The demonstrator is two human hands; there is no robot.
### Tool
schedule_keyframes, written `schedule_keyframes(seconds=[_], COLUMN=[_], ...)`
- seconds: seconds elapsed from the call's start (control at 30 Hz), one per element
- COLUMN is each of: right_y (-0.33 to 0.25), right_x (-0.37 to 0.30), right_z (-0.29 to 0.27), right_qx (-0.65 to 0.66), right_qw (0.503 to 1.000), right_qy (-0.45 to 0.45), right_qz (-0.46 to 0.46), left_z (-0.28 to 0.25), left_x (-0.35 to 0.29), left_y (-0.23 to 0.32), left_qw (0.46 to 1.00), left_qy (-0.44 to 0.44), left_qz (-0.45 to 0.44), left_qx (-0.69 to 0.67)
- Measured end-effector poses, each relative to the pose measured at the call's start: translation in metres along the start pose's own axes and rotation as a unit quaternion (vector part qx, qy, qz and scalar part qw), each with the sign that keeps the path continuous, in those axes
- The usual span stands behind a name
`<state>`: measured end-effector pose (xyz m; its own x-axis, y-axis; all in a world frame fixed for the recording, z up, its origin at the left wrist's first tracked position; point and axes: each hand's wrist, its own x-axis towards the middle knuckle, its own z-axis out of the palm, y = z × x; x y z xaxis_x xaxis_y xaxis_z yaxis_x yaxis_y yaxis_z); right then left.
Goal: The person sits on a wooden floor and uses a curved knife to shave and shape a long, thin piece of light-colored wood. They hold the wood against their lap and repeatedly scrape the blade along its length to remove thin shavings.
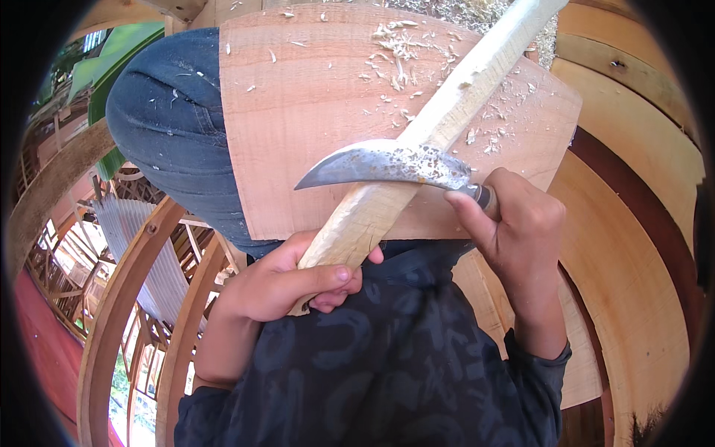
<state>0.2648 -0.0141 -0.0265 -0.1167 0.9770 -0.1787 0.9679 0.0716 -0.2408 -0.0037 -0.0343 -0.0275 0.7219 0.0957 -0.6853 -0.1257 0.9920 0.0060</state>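
Observation:
My left hand (305,277) is wrapped round the near end of a long pale wooden stick (372,214), which slants up and away to the right. In my right hand (519,216) is the short handle of a curved knife (383,164) with a broad, rust-spotted blade. The blade lies across the stick, its tip pointing left. Under both is a flat reddish wooden board (313,97) resting on my lap. The stick's far end runs past the board's far edge.
Wood shavings (398,56) are scattered over the board, with a thicker heap (447,10) beyond it. Curved planks (633,246) rise on the right. At left stand curved wooden ribs (123,298), and a corrugated sheet (145,253) shows past them. My jeans-clad knee (167,112) sticks out beside the board.

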Motion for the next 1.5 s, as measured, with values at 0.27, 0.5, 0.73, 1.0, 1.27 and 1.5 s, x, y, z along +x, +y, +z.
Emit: schedule_keyframes(seconds=[0.27,0.5,0.73,1.0,1.27,1.5], right_y=[0.002,-0.012,0.006,0.007,0.006,0.018], right_x=[0.004,0.002,0.013,0.007,0.008,0.015], right_z=[-0.001,-0.005,-0.005,-0.003,-0.006,-0.005], right_qx=[0.041,0.055,0.023,0.057,0.040,0.019], right_qw=[0.999,0.997,1.000,0.998,0.999,0.999], right_qy=[0.004,0.010,0.011,0.008,0.003,0.002], right_qz=[0.011,-0.059,0.012,-0.013,-0.010,0.027], left_z=[-0.001,0.003,0.003,0.001,0.008,0.008], left_x=[0.002,0.001,0.002,0.002,0.002,0.002], left_y=[0.003,0.001,0.005,0.003,0.004,0.004], left_qw=[1.000,1.000,1.000,0.999,0.989,0.989], left_qy=[-0.001,0.006,0.005,0.007,0.058,0.052], left_qz=[0.001,0.003,-0.013,-0.011,0.022,0.027], left_qx=[-0.008,0.007,0.012,0.040,0.138,0.135])
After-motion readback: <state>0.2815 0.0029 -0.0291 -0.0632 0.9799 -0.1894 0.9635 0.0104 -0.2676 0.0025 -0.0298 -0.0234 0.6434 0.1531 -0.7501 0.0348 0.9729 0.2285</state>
